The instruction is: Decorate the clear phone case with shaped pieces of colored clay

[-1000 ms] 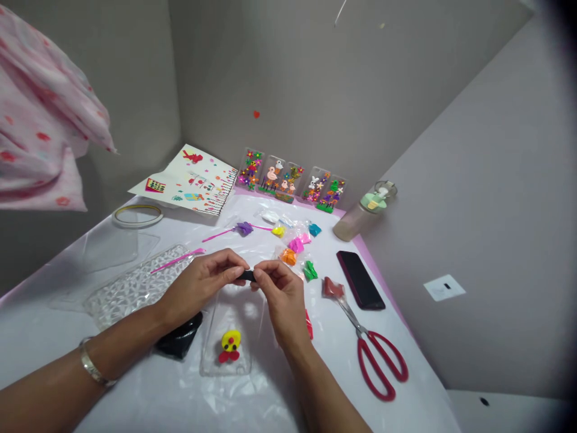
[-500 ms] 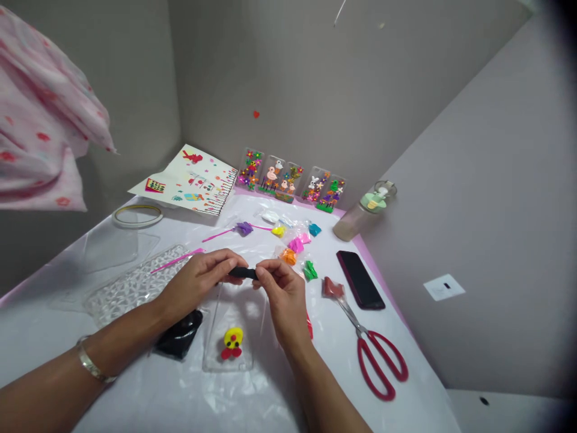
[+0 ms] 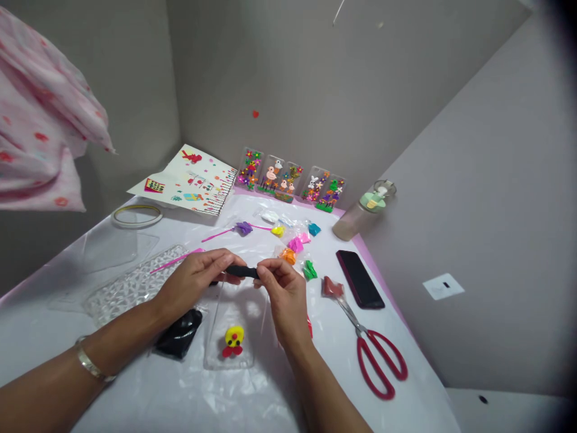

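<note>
A short roll of black modelling clay (image 3: 242, 272) is stretched between my two hands above the table. My left hand (image 3: 202, 278) pinches its left end, fingers closed. At the other end, the thumb and fingers of my right hand (image 3: 283, 291) are closed on the clay. Below them lies a clear phone case (image 3: 229, 307) with a yellow and red clay figure (image 3: 234, 341) stuck near its lower end. A packet of black clay (image 3: 179, 334) rests under my left forearm. Something red is partly hidden behind my right wrist.
Red-handled scissors (image 3: 372, 352) and a phone (image 3: 359, 279) lie at the right, near a bottle (image 3: 360, 213). Small clay packets (image 3: 295, 245) are scattered beyond my hands. Decorated cases (image 3: 293, 179) lean on the wall. A textured clear case (image 3: 130, 291) lies left.
My left hand has shifted slightly left along the black clay, so a little more of the roll shows between my hands. The right hand has hardly moved.
</note>
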A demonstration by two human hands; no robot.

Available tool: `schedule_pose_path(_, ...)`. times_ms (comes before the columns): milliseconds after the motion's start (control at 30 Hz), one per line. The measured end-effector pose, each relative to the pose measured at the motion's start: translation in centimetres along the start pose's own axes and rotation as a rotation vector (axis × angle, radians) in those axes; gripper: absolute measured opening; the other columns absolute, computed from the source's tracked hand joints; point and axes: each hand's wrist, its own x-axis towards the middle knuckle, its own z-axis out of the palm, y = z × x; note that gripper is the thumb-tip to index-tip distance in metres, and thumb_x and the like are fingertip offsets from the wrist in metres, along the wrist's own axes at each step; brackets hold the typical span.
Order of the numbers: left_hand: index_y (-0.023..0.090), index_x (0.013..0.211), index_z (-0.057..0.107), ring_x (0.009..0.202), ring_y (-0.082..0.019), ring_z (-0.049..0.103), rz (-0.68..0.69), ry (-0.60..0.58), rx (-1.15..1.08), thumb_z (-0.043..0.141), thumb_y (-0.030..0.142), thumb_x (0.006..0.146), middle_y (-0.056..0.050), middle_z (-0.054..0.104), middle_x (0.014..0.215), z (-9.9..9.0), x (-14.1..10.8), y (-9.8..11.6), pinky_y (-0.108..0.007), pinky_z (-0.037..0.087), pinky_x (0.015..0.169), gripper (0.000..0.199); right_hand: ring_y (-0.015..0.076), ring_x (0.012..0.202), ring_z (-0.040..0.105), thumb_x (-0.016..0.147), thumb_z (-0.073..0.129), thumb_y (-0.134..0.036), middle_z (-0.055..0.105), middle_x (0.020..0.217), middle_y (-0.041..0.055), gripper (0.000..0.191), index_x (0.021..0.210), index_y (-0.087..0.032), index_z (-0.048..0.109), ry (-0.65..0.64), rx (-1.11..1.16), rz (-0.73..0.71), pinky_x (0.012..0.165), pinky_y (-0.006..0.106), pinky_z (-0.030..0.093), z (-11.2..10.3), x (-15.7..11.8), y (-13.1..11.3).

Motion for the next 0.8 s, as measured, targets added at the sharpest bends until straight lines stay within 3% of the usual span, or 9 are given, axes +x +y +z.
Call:
schedule_pose_path(200, 0.023, 0.090, 0.078, 0.084, -0.026, 0.078, -0.023, 0.010, 0.011, 0.080, 0.058, 0.082, -0.004, 0.079, 0.091, 0.01, 0.06, -0.28, -0.035, 0.062, 0.082, 0.035, 0.0151, 0.068, 0.062, 0.084, 0.077, -0.034, 0.067, 0.070, -0.0018, 0.015, 0.083, -0.019, 0.073, 0.009, 0.018, 0.002, 0.069, 0.029, 0.047, -0.02, 0.03, 0.13)
schedule_pose_path(433, 0.023, 0.094, 0.081, 0.086, -0.025, 0.076, -0.029, 0.013, -0.017, 0.058, 0.067, 0.095, -0.007, 0.080, 0.098, -0.16, 0.15, -0.12, -0.036, 0.061, 0.083, 0.049, 0.0151, 0.068, 0.061, 0.086, 0.076, -0.034, 0.066, 0.069, -0.0024, 0.015, 0.084, -0.020, 0.073, 0.009, 0.012, -0.009, 0.070, 0.029, 0.046, -0.21, 0.01, 0.29)
schedule_pose_path(600, 0.022, 0.083, 0.073, 0.081, -0.025, 0.073, -0.040, 0.016, 0.082, 0.070, 0.061, 0.087, -0.003, 0.076, 0.079, -0.19, 0.16, 0.11, -0.035, 0.058, 0.081, 0.040, 0.0150, 0.068, 0.061, 0.085, 0.077, -0.034, 0.066, 0.070, -0.0023, 0.014, 0.084, -0.020, 0.074, 0.029, 0.034, -0.022, 0.069, 0.029, 0.046, -0.26, 0.16, 0.52)
schedule_pose_path(800, 0.022, 0.086, 0.073, 0.081, -0.025, 0.072, -0.039, 0.034, 0.131, 0.060, 0.064, 0.093, -0.004, 0.077, 0.078, -0.29, 0.21, -0.19, -0.035, 0.056, 0.082, 0.045, 0.0153, 0.068, 0.061, 0.086, 0.077, -0.034, 0.066, 0.071, -0.0018, 0.015, 0.084, -0.020, 0.073, 0.032, 0.035, -0.019, 0.069, 0.029, 0.047, -0.27, 0.15, 0.40)
